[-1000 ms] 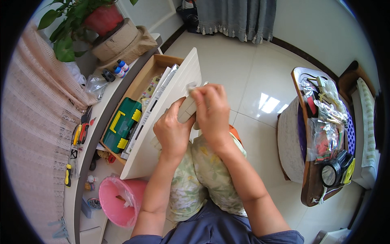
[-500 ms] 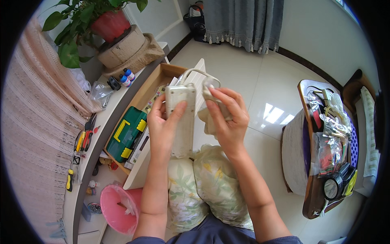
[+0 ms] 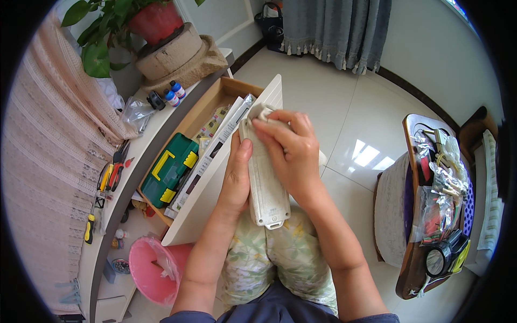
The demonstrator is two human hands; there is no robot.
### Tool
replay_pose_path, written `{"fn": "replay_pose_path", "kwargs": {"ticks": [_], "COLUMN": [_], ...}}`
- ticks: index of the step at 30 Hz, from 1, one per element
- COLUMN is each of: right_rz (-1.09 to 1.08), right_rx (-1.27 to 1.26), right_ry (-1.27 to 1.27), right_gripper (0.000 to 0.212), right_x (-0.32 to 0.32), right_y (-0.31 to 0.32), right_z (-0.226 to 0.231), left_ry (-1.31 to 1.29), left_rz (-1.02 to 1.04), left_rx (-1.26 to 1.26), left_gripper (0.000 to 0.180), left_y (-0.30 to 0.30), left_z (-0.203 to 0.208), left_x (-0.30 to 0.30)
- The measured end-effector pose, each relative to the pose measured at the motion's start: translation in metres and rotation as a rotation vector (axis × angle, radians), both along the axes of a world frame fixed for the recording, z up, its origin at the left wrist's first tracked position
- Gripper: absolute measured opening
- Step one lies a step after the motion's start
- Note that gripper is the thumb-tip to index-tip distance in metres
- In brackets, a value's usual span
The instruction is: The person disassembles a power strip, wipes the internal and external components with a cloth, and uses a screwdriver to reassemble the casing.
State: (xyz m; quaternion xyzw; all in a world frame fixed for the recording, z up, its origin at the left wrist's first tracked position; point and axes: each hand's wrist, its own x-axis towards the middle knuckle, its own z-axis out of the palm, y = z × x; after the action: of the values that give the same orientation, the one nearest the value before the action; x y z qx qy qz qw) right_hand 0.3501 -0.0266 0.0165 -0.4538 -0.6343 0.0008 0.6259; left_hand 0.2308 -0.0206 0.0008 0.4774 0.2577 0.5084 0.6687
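Observation:
An off-white power strip (image 3: 269,202) is tilted above my lap, its back with corner screws and a small hanging loop turned up. My left hand (image 3: 237,169) is closed around its left side, thumb along the edge. My right hand (image 3: 293,148) is bent over the strip's far end, with the fingers closed on a pale cloth (image 3: 261,111) against the casing. Most of the cloth is hidden under the hand. The strip's cord cannot be made out now.
At left, an open drawer (image 3: 186,215) holds a green toolbox (image 3: 169,169). A pink bin (image 3: 153,269) stands below it. Screwdrivers and pliers (image 3: 111,175) lie on the ledge. On the right, a stool (image 3: 406,269) bears bagged parts and a flashlight (image 3: 439,258).
The power strip has turned and tilted, showing its loop end near my lap. My right hand has moved left with the cloth, from beside the strip onto its far end.

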Motion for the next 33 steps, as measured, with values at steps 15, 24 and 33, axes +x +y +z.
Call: {"fn": "replay_pose_path", "kwargs": {"ticks": [15,24,33], "right_rz": [0.130,0.186,0.161], "right_rx": [-0.089,-0.003,0.038], "right_ry": [0.004,-0.043,-0.052], "right_gripper": [0.012,0.010,0.013], "right_x": [-0.001,-0.008,-0.007], "right_y": [-0.015,-0.015,-0.001], "right_z": [0.002,0.001,0.007], "left_ry": [0.074,0.074,0.074], "left_rz": [0.108,0.167,0.124], "left_rx": [0.070,0.100,0.094], "left_gripper": [0.050,0.053,0.048], "left_y": [-0.002,-0.004,-0.007], "left_z": [-0.004,-0.008,-0.001], "left_x": [-0.003,-0.003,-0.002]}}
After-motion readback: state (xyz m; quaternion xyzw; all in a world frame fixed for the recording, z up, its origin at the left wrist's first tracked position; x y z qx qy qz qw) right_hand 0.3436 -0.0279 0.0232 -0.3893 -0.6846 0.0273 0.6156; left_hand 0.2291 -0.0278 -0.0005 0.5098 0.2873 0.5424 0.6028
